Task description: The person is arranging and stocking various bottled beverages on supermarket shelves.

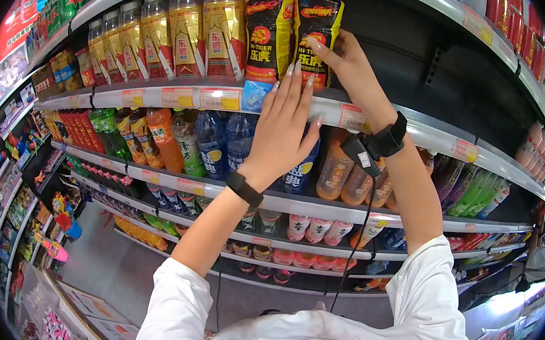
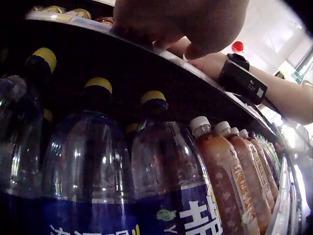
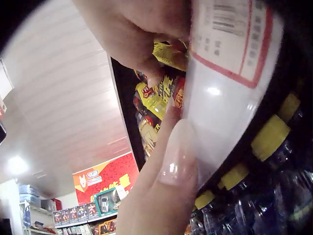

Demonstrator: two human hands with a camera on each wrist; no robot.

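Two black-and-yellow Hi-Tiger drink bottles stand side by side on the upper shelf in the head view, a left bottle and a right bottle. My right hand grips the right bottle from its right side, thumb across the front label and the other fingers partly hidden behind it. Straight fingers of my left hand reach up over the shelf edge to the lower front of the bottles. The right wrist view has the left hand against the white shelf edge, below the right hand.
Gold-labelled bottles line the shelf to the left. Blue-labelled bottles and orange-brown bottles fill the shelf below. A black cable hangs from the right wrist device. Toy shelves stand at far left.
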